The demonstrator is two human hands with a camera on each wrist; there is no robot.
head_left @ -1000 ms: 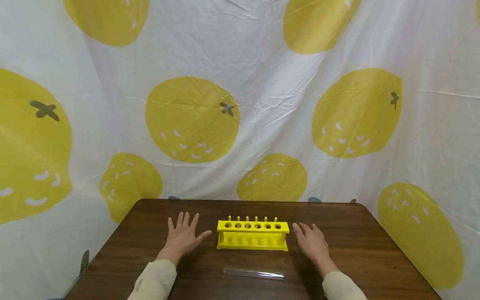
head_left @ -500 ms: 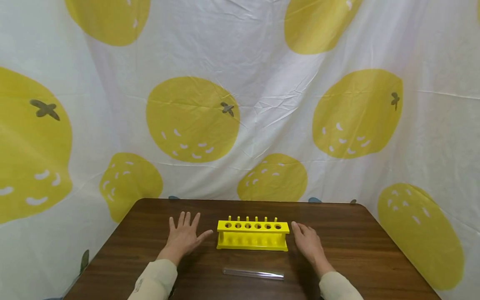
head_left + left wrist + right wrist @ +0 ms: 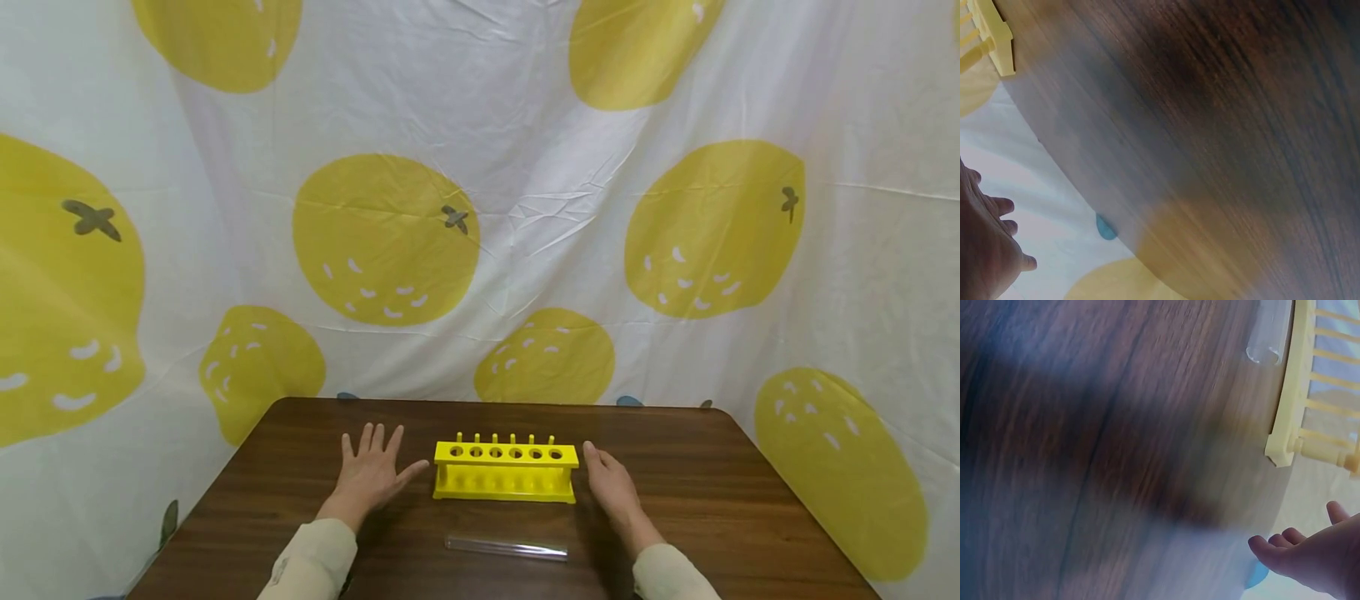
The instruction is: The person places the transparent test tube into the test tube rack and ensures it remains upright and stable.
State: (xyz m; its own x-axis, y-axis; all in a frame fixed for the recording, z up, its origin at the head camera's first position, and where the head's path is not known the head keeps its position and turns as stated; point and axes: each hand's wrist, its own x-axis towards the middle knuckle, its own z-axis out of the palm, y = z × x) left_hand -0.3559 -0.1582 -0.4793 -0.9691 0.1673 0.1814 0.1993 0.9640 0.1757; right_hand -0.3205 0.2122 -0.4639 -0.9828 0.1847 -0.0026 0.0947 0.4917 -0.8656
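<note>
A yellow test tube rack (image 3: pixel 506 463) stands in mid-table, with a row of round holes and several upright pegs behind them. In front of it a clear glass test tube (image 3: pixel 506 548) lies flat. To the rack's left hovers my left hand (image 3: pixel 367 477), fingers spread and thumb pointing at the rack's end. My right hand (image 3: pixel 613 485) is close by the right end, thumb up near the top bar, fingers loosely bent and holding nothing. The right wrist view shows that hand (image 3: pixel 1313 556) apart from the rack (image 3: pixel 1291 387), and one end of the tube (image 3: pixel 1267 337).
The dark wood table (image 3: pixel 420 575) has rounded far corners. Behind it and along both sides hangs a white curtain (image 3: pixel 540 192) printed with large yellow lemons. Pale sleeves (image 3: pixel 311 562) cover both forearms.
My right hand has shifted slightly left, its fingers drawing together and turning thumb-up beside the rack. The left hand has crept a little right. Rack and test tube stay put.
</note>
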